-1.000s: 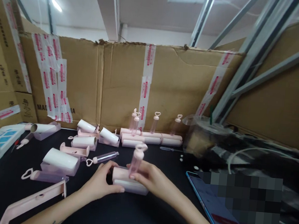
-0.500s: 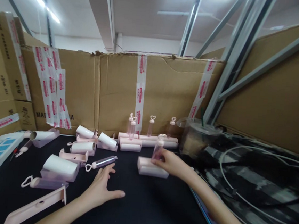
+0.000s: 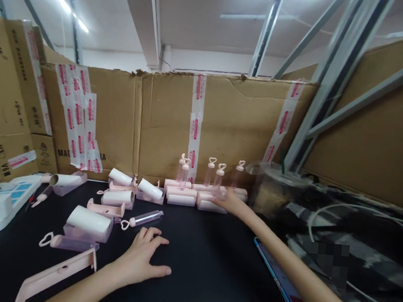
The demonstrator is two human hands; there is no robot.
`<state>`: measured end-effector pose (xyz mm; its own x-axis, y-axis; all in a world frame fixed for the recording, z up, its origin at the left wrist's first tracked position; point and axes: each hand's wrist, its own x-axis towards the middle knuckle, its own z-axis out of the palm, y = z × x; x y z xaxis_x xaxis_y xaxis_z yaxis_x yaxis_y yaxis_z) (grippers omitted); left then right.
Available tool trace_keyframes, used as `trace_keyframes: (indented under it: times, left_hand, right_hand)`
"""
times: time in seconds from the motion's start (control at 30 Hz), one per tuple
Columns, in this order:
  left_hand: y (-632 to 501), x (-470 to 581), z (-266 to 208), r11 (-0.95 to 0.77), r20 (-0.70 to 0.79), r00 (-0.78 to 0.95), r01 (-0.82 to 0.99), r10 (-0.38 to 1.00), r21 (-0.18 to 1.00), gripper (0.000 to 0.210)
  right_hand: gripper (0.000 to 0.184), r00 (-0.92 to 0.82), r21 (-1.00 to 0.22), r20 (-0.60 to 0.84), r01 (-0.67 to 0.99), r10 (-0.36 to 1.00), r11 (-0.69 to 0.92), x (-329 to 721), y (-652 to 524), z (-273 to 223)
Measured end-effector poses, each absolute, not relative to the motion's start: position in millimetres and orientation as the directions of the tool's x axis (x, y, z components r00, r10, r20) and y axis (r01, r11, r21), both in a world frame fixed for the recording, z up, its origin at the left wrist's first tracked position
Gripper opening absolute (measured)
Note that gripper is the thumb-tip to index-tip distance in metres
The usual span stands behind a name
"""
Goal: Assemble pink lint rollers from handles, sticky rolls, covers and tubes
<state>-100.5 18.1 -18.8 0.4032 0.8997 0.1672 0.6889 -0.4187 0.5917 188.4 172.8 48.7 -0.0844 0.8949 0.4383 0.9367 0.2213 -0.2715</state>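
At the back of the black table, my right hand is closed around the lower handle of an assembled lint roller. Its clear handle stands upright with a pink heart loop on top, and its white roll lies flat in line with other finished rollers. Fingers spread and holding nothing, my left hand hovers over or rests on the table; which one I cannot tell. Just beyond it lies a loose clear handle with a heart loop. A white roll sits in a translucent cover to its left.
Loose pink roller frames and another handle lie at the front left. A white power strip is at the far left. A lidded plastic cup and a phone are at the right. Cardboard walls the back.
My right hand has carried the lint roller away from me, back to the row by the cardboard. My left hand stays spread, nearly in place. The view has turned slightly left.
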Motion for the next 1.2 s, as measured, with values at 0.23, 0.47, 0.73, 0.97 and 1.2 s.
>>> trace_keyframes:
  times: [0.23,0.47,0.73,0.97,1.2]
  left_hand:
    - [5.4,-100.9,2.7,-0.473,0.170,0.450,0.744,0.877,0.472,0.043]
    - [-37.4,-139.8,41.2,-0.301,0.190,0.290,0.953,0.938,0.031,0.042]
    - [-72.9,-208.3,6.2,0.111,0.016,-0.110,0.983,0.994,-0.149,0.050]
    - [-62.6,-154.6,22.3,-0.150,0.095,0.154,0.988,0.983,-0.048,0.044]
    - [4.8,-88.3,26.5,-0.505,0.218,0.490,0.863,0.844,0.013,0.021]
  right_hand:
    - [0.040,-0.543,-0.066,0.514,0.747,0.664,0.662,116.0,106.2,54.0]
    - [0.052,-0.804,-0.071,0.313,0.512,0.506,0.856,27.3,91.4,13.0]
    - [0.019,-0.757,-0.081,0.280,0.594,0.590,0.800,55.0,75.2,9.2]
    - [0.028,-0.645,-0.386,0.330,0.574,0.689,0.722,106.5,59.2,18.0]
    - [0.028,-0.444,-0.848,0.381,0.182,0.811,0.498,110.9,70.3,16.2]
